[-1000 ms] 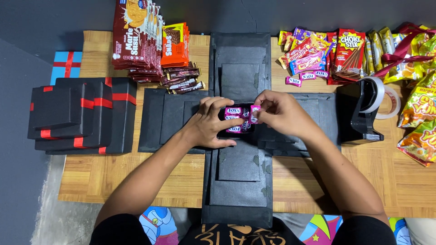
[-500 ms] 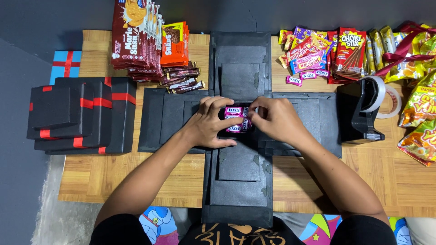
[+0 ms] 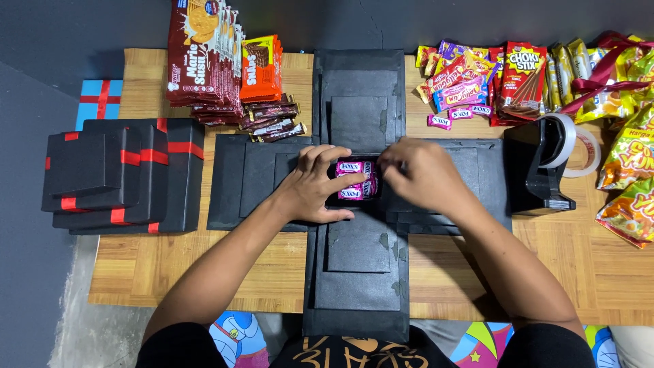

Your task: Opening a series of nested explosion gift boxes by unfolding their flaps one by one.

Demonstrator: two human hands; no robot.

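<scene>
A black cross-shaped unfolded box lies flat on the wooden table. At its centre sit a few small pink candy packs. My left hand cups the packs from the left, with thumb and forefinger around them. From the right, my right hand rests its fingertips on the packs' right edge. Both hands press on the same little pile.
Stacked black box lids with red ribbon stand at the left, a blue gift box behind them. Biscuit and chocolate packs lie at the back left, colourful snack bags at the back right. A black tape dispenser sits right.
Both hands have stayed on the pink packs at the box's centre. My right hand's fingers have shifted slightly closer over the pile.
</scene>
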